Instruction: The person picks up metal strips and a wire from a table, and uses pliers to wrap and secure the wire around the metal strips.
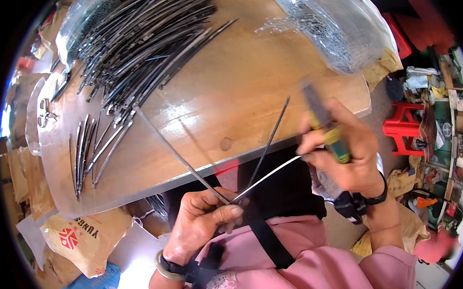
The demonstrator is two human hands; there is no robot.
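Note:
My left hand (pixel 203 215) is closed, thumb against fingers, on thin metal rods that look like umbrella ribs. From its grip a grey rod (pixel 176 156) slants up left over the table edge and a black rod (pixel 271 134) rises to the right. A bright thin rod (pixel 274 174) runs from the same spot to the fingertips of my right hand (pixel 353 147). That hand is wrapped round a tool with a green and yellow handle (pixel 338 146). The tool's dark flat end is smeared by motion, so its kind is unclear.
A large pile of black rods (pixel 144 45) lies across the wooden table (pixel 270 81), with a smaller bunch (pixel 87 156) nearer its left edge. A clear plastic bag of thin wire pieces (pixel 335 31) rests at the far right. Beyond stands a red stool (pixel 404 129).

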